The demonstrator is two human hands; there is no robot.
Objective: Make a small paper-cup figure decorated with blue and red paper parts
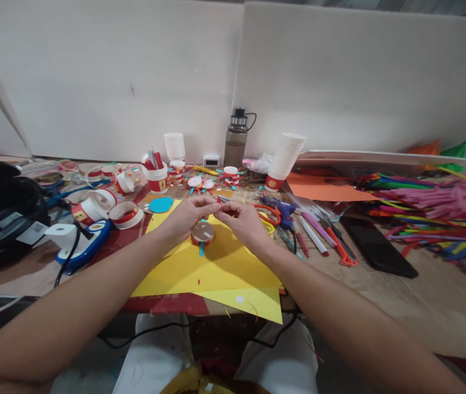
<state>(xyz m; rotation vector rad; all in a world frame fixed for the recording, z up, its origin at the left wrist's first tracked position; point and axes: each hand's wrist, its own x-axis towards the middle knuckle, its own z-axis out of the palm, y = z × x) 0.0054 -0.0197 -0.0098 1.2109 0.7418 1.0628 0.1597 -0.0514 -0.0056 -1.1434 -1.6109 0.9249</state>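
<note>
My left hand [194,215] and my right hand [239,216] meet fingertip to fingertip above the yellow paper [212,265]. Between them is a small red piece [218,201], pinched by the fingers of both hands. Just below my left hand, a round cup-ring piece [203,232] with a red side and a blue strip lies on the yellow paper. A tiny red scrap [199,282] rests nearer the front edge.
Cut cup rings [126,215] and a blue-and-white power strip [87,246] lie left. Behind stand a bottle [236,139] and stacked paper cups [286,158]. A glue gun [286,214], pens, a black phone [376,246] and pipe cleaners [442,202] lie right.
</note>
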